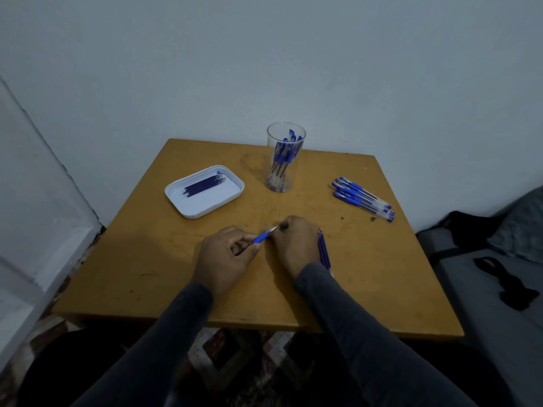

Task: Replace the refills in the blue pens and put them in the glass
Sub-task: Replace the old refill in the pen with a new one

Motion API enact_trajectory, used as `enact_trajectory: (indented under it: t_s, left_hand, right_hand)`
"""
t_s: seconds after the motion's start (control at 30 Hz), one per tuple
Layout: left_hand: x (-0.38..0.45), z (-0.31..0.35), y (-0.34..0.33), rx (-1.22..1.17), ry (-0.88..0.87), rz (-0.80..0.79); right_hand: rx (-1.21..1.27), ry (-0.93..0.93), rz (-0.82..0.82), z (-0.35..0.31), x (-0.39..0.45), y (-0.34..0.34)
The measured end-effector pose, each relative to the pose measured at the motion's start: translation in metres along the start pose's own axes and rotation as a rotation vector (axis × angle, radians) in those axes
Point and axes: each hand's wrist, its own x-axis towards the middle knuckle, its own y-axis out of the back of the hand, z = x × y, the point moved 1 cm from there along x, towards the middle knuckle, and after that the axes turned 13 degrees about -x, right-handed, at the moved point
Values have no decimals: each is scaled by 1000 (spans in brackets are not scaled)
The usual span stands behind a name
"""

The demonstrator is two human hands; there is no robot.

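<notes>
We hold one pen (261, 237) over the table (367, 274): our left hand (224, 254) grasps the barrel, and our right hand (296, 242) pinches its metal tip, seemingly unscrewing or tightening it. Next we likely need a refill from the tray (176, 198), or to drop the pen into the glass (285, 157); more pens (363, 198) wait to the right.

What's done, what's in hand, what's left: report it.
Done: several pens stand in the glass. In hand: the left hand grips a pen while the right hand works at its tip. Left: a pile of pens on the table; refills wait in the tray.
</notes>
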Motion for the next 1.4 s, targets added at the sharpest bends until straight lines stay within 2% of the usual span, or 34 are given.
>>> enact_trajectory:
  t_s: [0.13, 0.2, 0.37, 0.67, 0.8, 0.93, 1.0, 1.13, 1.3, 1.4]
  left_hand:
    - [1, -1, -1, 39, -10, -15]
    - [1, -1, -1, 57, -25, -28]
    - [1, -1, -1, 57, -13, -26]
    - [-1, 1, -1, 61, -63, -53]
    - [1, -2, 0, 66, -85, -45]
    - [1, -3, 0, 49, -64, -45]
    - [1, -3, 0, 50, -68, -52]
    - [1, -5, 0, 64, -68, -60]
    - [0, -3, -1, 35, -59, -59]
    - [0, -4, -1, 27, -52, -45]
  right_hand:
    - [107, 48, 75, 6, -1, 4]
    - [174, 62, 60, 11, 0, 7]
    - [301, 23, -166, 20, -6, 8]
    - [522, 76, -363, 16, -12, 23]
    - [546, 97, -448, 16, -14, 33]
    - [454, 21, -375, 19, -11, 31]
    - [426, 52, -342, 19, -9, 29]
    - [537, 99, -413, 19, -8, 32]
    - [465, 71, -362, 21, -8, 27]
    - [560, 127, -429, 22, -6, 27]
